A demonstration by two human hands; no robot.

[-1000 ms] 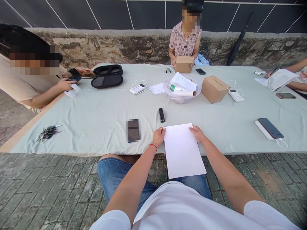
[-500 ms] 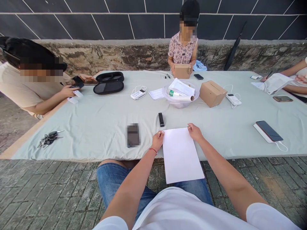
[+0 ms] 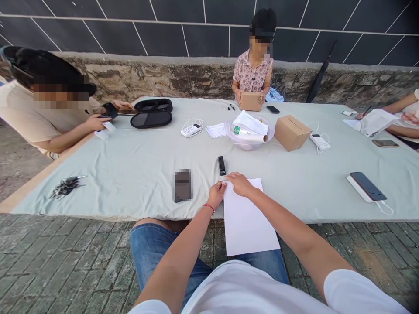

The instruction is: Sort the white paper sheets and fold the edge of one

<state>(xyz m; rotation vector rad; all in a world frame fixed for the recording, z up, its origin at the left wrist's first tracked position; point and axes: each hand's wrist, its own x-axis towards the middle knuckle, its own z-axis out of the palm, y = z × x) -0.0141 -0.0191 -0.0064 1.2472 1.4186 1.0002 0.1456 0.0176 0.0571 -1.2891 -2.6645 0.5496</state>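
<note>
A blank white sheet of paper [image 3: 250, 224], or a squared stack of such sheets, lies partly on the table and reaches over its edge above my lap. My left hand [image 3: 217, 194] pinches it at the far left corner. Bent over the far edge, my right hand [image 3: 240, 184] has its fingers closed on the paper close to that same corner, nearly meeting the left. Just beyond the right fingertips lies a slim black oblong object [image 3: 221, 165] with pale print on its near end. Whether the paper is one sheet or several I cannot tell.
Left of my hands lies a blurred dark flat item [image 3: 182, 185], then keys [image 3: 67, 187]. Ahead stand a plastic bowl [image 3: 250, 146] of papers and a cardboard box [image 3: 292, 133]. A phone on a white power bank [image 3: 366, 186] lies right. Other people sit around the table [image 3: 131, 174].
My right hand has moved left from the paper's far right corner to beside my left hand. My left hand keeps its grip on the left corner. The view has tilted slightly.
</note>
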